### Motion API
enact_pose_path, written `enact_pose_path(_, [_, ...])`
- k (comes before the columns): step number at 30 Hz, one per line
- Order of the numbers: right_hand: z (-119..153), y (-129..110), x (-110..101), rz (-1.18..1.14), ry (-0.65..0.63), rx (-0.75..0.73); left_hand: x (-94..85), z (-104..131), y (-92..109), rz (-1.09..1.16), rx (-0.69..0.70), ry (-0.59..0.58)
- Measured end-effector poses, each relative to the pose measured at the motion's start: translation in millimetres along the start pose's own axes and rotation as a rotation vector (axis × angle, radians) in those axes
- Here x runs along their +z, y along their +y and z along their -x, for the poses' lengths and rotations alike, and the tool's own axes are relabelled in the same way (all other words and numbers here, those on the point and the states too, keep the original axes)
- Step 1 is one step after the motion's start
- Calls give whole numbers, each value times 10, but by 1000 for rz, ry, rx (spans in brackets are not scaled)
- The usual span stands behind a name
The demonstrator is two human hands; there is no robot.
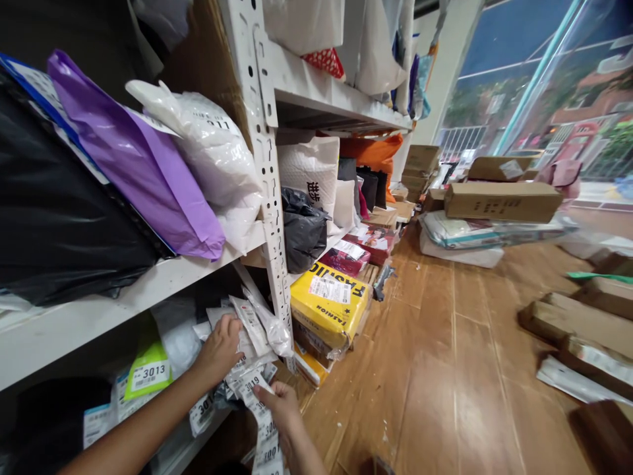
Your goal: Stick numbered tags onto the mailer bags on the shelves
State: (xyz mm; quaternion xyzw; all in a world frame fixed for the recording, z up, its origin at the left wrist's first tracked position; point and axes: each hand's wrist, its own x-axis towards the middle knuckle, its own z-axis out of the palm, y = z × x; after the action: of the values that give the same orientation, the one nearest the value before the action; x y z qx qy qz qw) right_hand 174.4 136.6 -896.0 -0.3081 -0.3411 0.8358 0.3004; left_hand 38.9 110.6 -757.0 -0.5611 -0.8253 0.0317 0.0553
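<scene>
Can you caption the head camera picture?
Left hand on white packages, right hand holding a strip of numbered labels.

Purple bag (133,158) slanting beside puffy white bag (210,148); yellow FASHION parcel (329,307) just past white rack post (274,198); orange bag (378,153) farther back; over on wooden floor (420,376), long brown carton (502,203) atop teal-edged package (459,231); more cartons (576,320) nearer, large window (534,72) beyond

A label strip (264,423) runs off the bottom edge; a black parcel (64,191) is cropped at left, a carton (604,429) lower right.
</scene>
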Motion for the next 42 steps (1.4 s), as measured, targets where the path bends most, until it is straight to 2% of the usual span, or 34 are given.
enact_pose_path(1, [12, 12, -44, -12, 6, -11, 2, 1, -9, 5, 37, 24])
enact_pose_path(3, [16, 13, -96, -44, -11, -18, -1, -9, -45, 45, 219, -12])
enact_pose_path(5, [1, -31, -96, -98, -82, -25, -13, -35, -98, 104, 410, -126])
enact_pose_path(7, [-32, -112, -51, -142, -175, -74, -37, -74, -152, 148, 480, -231])
enact_pose_path(10, [-121, -239, 51, -102, -234, -173, -92, -148, -193, 193, 473, -280])
enact_pose_path(14, [-305, -281, 153, 5, -194, -211, -137, -224, -153, 260, 374, -288])
enact_pose_path(17, [-437, -234, 186, 93, -118, -231, -98, -234, -101, 242, 269, -260])
enact_pose_path(21, [-522, -182, 199, 187, 30, -254, -10, -234, -72, 181, 235, -240])
enact_pose_path(25, [-510, -171, 195, 229, 90, -241, 44, -255, -61, 109, 221, -236])
enact_pose_path(29, [-481, -146, 175, 220, 67, -217, 66, -254, -23, 16, 258, -230])
enact_pose_path(36, [-457, -55, 132, 152, 132, -175, 27, -202, 113, -151, 264, -208])
enact_pose_path(40, [-371, -7, 31, 109, 20, -59, 42, -199, 132, -177, 260, -191])
enact_pose_path(42, [-311, 28, -65, 97, 15, -29, 81, -205, 125, -181, 242, -176])
